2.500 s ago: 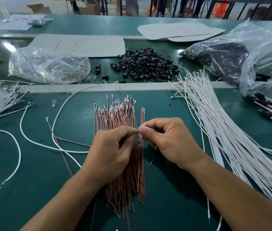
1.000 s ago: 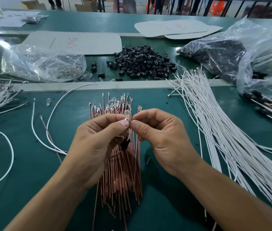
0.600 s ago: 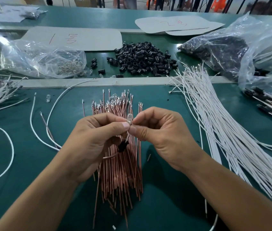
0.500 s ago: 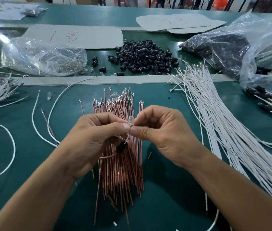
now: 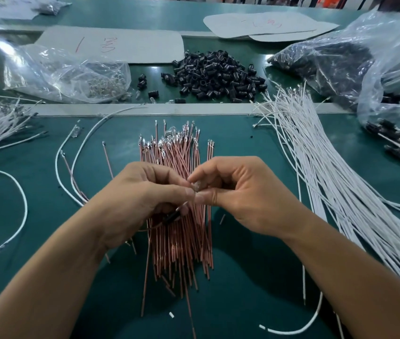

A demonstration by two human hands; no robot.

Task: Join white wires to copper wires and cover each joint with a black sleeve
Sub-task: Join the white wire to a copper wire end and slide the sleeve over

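Pinching the joint [image 5: 197,186] w/ both hands' fingers, left hand [image 5: 142,199] & right hand [image 5: 243,194], we've lifted it off the copper wires [image 5: 179,216] on the desk [image 5: 255,277]. Black sleeve [image 5: 172,217] now hangs below, so joint's still uncovered; sliding it up is prob. next.

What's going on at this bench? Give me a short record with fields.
Left hand: pinching a small clear part, a black sleeve hanging just below
Right hand: pinching the same part
Copper wires: bundle under the hands
White wires: pile to the right
Loose sleeves: heap at the back
Table: green
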